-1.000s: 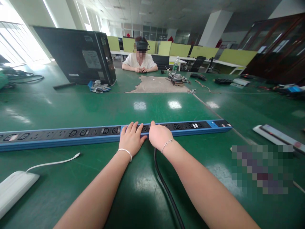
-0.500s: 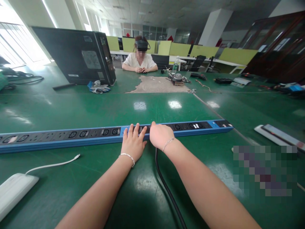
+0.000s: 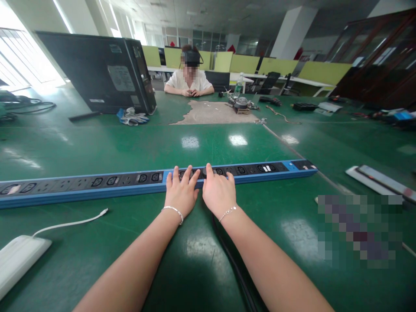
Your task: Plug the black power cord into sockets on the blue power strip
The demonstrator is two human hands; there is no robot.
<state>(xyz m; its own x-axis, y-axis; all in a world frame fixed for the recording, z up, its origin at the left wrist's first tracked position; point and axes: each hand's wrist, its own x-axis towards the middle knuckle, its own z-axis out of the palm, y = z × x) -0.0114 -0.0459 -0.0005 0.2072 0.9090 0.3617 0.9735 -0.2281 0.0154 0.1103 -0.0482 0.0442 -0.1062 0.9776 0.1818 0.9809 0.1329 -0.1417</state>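
Note:
A long blue power strip point(image 3: 130, 182) with black sockets lies across the green table. My left hand point(image 3: 181, 193) rests on its middle with the fingers spread, holding nothing. Right beside it, my right hand point(image 3: 219, 190) is curled over the strip, index finger stretched forward onto a dark round part in the socket row. A black cable point(image 3: 232, 262) runs from under the right hand toward me. The plug end of the cable is mostly hidden by that hand.
A black computer case point(image 3: 123, 78) and gloves point(image 3: 132, 116) are at the back left. A person point(image 3: 189, 82) sits opposite. A white power strip point(image 3: 24, 260) is at the near left, a pale flat object point(image 3: 373, 182) at the right, small parts point(image 3: 241, 104) at the back.
My right hand has loosened from a fist-like grip, its index finger now extended on the strip and another finger lifted. The cable has shifted slightly. My left hand stays on the strip.

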